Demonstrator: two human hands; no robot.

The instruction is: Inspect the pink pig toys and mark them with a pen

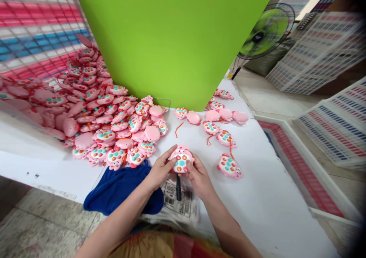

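Note:
Both my hands hold one pink pig-shaped toy (181, 159) with coloured buttons, just above the white table (257, 197). My left hand (160, 171) grips its left side with curled fingers. My right hand (198, 177) grips its right side, thumb on the button face. A black strap (178, 192) hangs below the toy over a clear plastic bag with a barcode label (174, 204). A blue cloth (120, 189) lies under my left forearm.
A large heap of the same pink toys (97, 113) covers the table's left. Several loose ones (225, 139) lie to the right. A green panel (171, 40) blocks the centre back. A fan (267, 31) and stacked white crates (326, 48) stand on the right.

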